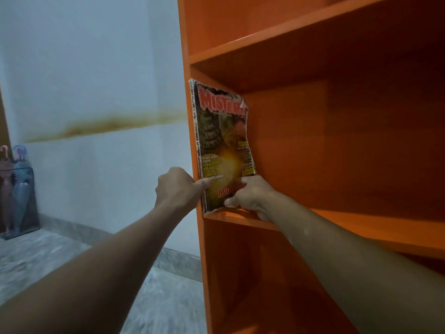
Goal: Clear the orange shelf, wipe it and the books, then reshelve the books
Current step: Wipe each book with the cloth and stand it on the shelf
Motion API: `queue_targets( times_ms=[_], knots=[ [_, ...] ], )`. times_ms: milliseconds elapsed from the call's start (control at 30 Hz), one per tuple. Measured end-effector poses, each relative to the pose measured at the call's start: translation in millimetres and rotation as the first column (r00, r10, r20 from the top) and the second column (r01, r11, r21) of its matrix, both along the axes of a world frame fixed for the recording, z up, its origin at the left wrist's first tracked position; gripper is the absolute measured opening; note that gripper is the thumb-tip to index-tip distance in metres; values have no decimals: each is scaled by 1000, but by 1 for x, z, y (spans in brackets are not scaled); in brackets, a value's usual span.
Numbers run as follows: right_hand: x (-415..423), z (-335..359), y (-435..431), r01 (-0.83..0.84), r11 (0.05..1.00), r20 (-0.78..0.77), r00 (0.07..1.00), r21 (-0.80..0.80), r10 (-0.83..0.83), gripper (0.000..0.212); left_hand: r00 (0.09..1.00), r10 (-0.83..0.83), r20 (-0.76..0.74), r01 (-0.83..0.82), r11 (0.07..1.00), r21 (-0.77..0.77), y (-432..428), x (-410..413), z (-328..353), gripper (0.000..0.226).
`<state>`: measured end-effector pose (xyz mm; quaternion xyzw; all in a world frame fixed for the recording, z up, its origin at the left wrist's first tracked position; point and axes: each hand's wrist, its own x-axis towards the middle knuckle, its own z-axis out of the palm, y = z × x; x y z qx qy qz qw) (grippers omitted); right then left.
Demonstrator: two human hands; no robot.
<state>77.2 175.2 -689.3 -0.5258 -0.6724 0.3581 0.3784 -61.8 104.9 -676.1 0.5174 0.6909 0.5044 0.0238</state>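
A worn magazine (pixel 220 141) with a dark cover and red title letters stands upright at the far left end of the orange shelf (pixel 361 227), against the shelf's left side wall. My left hand (pixel 177 188) pinches its lower spine edge from outside the shelf's front corner. My right hand (pixel 250 196) grips the lower right part of the cover, fingers curled at the magazine's bottom edge, which rests on the shelf board. No other book or cloth is in view.
The orange bookcase (pixel 313 44) has boards above and below this shelf. A pale wall (pixel 96 92) with a brown stain is on the left. A rack with folded umbrellas (pixel 16 189) stands on the grey floor (pixel 72 261) at far left.
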Motion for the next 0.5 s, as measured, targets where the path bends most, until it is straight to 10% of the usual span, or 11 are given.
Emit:
queue_targets(
  times_ms=[233, 500],
  knots=[
    [4, -10, -54, 199, 908, 183, 942, 370, -281, 12, 994, -57, 90, 64, 994, -85, -25, -16, -57, 32],
    [39, -76, -142, 193, 904, 431, 828, 381, -358, 12, 939, -330, 92, 339, 859, -384, -58, 19, -177, 23]
  ],
)
